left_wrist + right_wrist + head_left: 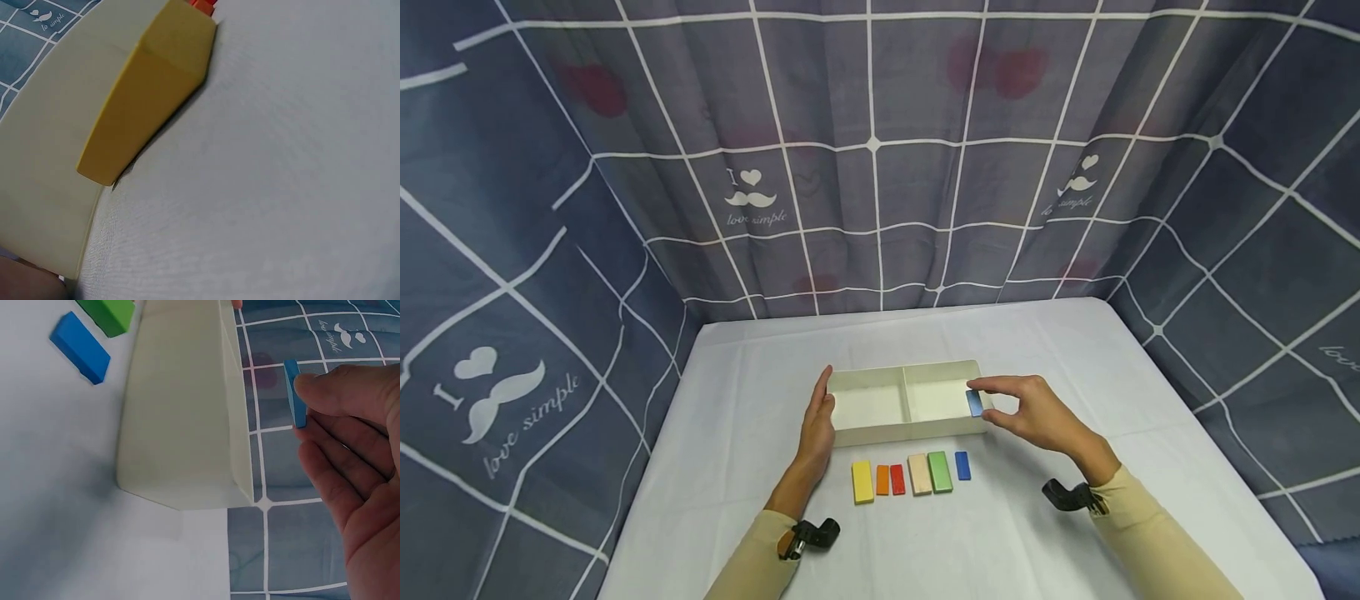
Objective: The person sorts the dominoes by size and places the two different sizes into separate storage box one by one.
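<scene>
A cream two-compartment box stands mid-table. My right hand pinches a small blue block over the box's right end; in the right wrist view the blue block stands on edge between thumb and fingers beside the box. My left hand rests with straight fingers against the box's left end. Below the box lies a row of blocks: yellow, orange, red, beige, green, blue. The left wrist view shows the yellow block beside the box wall.
A white cloth covers the table. Dark grid-patterned curtains close in the back and both sides. Black wrist mounts sit on both beige sleeves.
</scene>
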`<act>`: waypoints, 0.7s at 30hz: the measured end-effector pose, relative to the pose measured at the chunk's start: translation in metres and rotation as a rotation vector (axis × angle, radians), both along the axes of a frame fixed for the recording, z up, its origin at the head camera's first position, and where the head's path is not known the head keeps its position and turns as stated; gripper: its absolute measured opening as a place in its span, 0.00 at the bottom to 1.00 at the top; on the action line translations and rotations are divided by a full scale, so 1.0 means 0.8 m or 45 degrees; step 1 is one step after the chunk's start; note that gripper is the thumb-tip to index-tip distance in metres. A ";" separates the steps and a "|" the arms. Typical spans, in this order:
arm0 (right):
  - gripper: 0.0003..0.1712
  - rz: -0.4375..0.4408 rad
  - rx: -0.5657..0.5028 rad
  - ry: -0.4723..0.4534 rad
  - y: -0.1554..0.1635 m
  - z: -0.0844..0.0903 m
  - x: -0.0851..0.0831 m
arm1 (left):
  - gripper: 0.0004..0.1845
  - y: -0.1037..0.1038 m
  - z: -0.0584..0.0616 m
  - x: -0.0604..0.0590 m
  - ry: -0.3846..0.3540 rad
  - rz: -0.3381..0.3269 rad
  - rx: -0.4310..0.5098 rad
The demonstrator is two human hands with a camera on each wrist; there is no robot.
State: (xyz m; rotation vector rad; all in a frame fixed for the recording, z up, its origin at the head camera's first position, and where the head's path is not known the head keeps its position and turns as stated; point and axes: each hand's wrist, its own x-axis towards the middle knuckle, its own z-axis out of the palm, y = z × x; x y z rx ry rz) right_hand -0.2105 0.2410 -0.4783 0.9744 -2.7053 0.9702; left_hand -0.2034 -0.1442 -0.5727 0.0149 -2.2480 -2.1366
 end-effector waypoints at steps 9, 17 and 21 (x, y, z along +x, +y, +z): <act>0.31 0.029 0.005 -0.041 -0.010 0.005 -0.022 | 0.32 -0.001 -0.001 0.000 -0.034 -0.001 0.003; 0.30 0.069 -0.006 -0.052 -0.022 0.002 -0.040 | 0.32 -0.001 0.000 0.000 -0.057 -0.002 -0.010; 0.30 0.077 -0.015 -0.081 -0.028 -0.001 -0.048 | 0.32 -0.001 -0.002 -0.001 -0.049 -0.007 0.007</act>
